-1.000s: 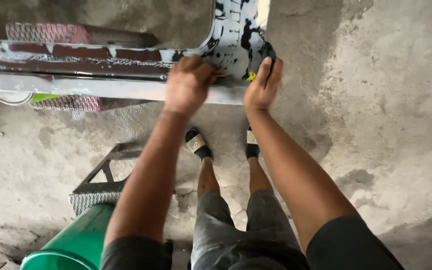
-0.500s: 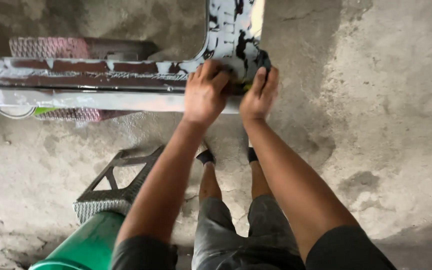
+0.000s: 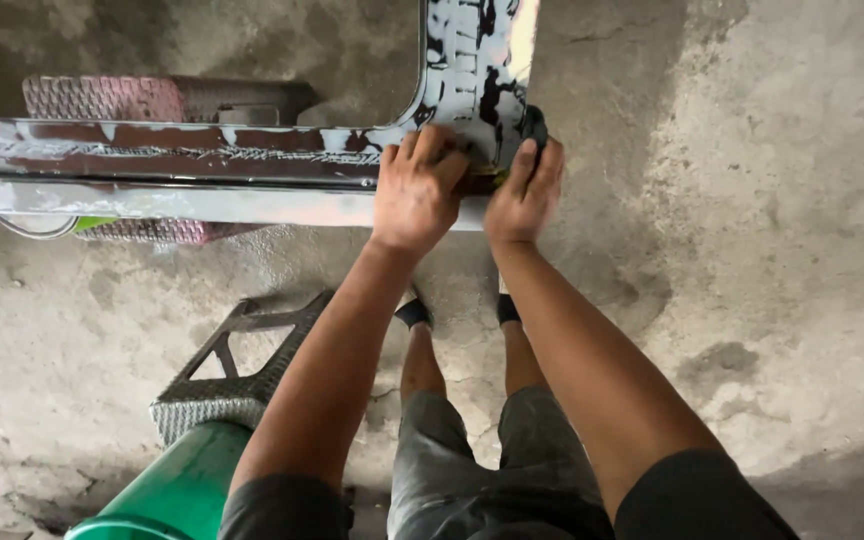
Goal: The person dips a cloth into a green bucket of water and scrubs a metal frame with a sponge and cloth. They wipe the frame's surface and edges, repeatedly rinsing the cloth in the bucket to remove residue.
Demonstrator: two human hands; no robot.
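The 2 hands, left hand [image 3: 417, 190] and right hand [image 3: 527, 190], press on 1 smooth, paint-scraped metal panel [image 3: 202, 165]; whether they grasp something cannot be told.

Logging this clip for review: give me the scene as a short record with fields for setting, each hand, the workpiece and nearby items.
setting: rough, stained concrete floor, seen from above
left hand: pressed flat on the metal frame near its corner
right hand: on the same corner, fingers over a dark pad; a small yellowish piece lies between the hands
workpiece: long metal frame with patchy, worn paint, one arm running left, one running up
nearby: grey stool, green drum, pink crate
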